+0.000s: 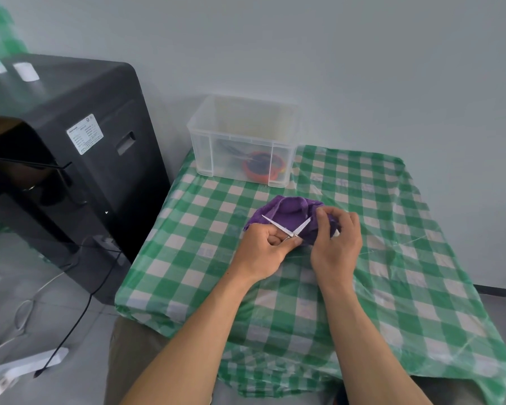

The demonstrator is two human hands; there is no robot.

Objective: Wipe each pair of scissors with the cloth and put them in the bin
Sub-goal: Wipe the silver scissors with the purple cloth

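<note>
My left hand (262, 251) grips a small pair of silver scissors (287, 229) by the handles, which are hidden in my fist. The two blades are spread apart in a V and point away from me. My right hand (338, 241) holds a purple cloth (289, 210) bunched against the right blade. The cloth lies on the green checked tablecloth (187, 229). A clear plastic bin (243, 138) stands at the table's far edge, with dark-handled scissors and orange-handled scissors (259, 168) lying inside.
A black machine (79, 147) stands to the left of the table. On the floor at the left run a black cable (79, 314) and a white power strip (21, 366). A plain wall is behind the bin.
</note>
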